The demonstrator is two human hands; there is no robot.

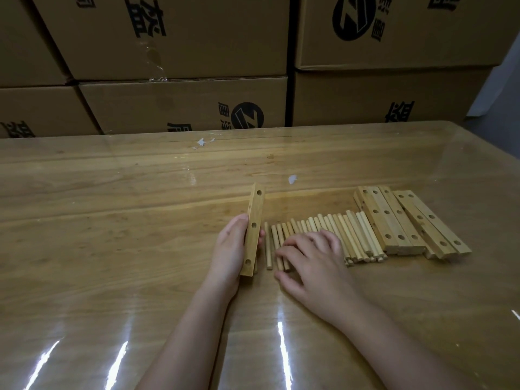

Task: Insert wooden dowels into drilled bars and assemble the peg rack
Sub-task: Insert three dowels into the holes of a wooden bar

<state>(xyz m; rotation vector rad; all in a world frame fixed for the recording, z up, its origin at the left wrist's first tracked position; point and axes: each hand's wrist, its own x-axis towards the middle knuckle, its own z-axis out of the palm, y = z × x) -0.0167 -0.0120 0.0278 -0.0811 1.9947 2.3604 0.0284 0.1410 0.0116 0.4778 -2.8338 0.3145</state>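
Note:
My left hand [229, 249] grips a drilled wooden bar [253, 229] standing on its long edge on the table, three holes facing right. Just right of it lies a row of several wooden dowels [346, 235], side by side. My right hand [309, 257] lies over the left end of that row, fingers spread and bent, fingertips touching the dowels; whether it pinches one is hidden. One dowel [268, 246] lies apart between the bar and the row. A stack of several more drilled bars [394, 220] lies to the right of the dowels.
The wooden table [112, 220] has a glossy clear cover with glare streaks near the front edge. Stacked cardboard boxes [183, 102] form a wall right behind the table's far edge. Small white scuffs [292, 179] mark the tabletop.

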